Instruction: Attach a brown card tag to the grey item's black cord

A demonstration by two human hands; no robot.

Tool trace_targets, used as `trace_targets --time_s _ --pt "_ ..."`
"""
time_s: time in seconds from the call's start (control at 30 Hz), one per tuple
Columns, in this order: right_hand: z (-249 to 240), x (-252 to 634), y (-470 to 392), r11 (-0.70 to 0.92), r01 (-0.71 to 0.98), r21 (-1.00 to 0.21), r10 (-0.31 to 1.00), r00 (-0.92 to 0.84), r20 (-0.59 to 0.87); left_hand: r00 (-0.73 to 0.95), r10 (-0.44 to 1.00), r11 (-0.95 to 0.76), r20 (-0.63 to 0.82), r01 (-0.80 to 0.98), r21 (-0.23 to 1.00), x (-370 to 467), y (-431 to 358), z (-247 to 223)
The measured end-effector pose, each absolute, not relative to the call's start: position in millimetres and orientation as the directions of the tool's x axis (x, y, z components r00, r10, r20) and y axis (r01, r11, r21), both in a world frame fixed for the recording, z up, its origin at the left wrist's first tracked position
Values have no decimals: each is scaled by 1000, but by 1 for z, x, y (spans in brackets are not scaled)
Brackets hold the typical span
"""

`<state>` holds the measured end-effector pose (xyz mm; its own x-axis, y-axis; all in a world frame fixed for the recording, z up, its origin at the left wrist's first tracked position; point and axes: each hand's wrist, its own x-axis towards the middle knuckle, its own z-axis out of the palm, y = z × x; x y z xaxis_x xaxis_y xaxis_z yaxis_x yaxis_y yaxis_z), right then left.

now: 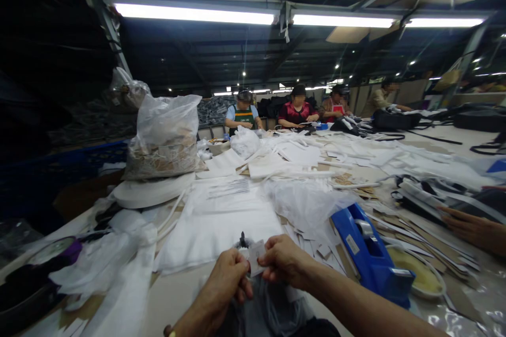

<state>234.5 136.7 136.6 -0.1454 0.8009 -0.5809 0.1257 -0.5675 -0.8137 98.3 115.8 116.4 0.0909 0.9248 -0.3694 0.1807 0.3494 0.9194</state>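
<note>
Near the table's front edge, my left hand (pixel 231 275) pinches the left side of a small white card (pixel 256 258). My right hand (pixel 282 260) grips the card's right side between thumb and fingers, so both hands hold it. A small dark pointed thing (pixel 242 239) shows just beyond the card. Below my hands lies a clear plastic bag (pixel 276 308) with greyish contents that I cannot make out.
A blue tape dispenser (pixel 367 253) and a round yellowish dish (pixel 419 274) stand at the right. White sheets (pixel 225 221) lie ahead. At the left is a filled plastic bag (pixel 164 142). Another person's hand (pixel 472 226) reaches in at far right; several people sit beyond.
</note>
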Motion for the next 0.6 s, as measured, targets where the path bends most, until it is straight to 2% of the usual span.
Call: trace_targets --time_s 0.2,0.6 --pt "123 227 137 -514 128 -848 852 -37 -522 165 894 421 -417 12 907 94 112 116" --pt "121 215 134 -453 153 -878 891 45 -452 253 809 587 -530 -305 750 89 112 132"
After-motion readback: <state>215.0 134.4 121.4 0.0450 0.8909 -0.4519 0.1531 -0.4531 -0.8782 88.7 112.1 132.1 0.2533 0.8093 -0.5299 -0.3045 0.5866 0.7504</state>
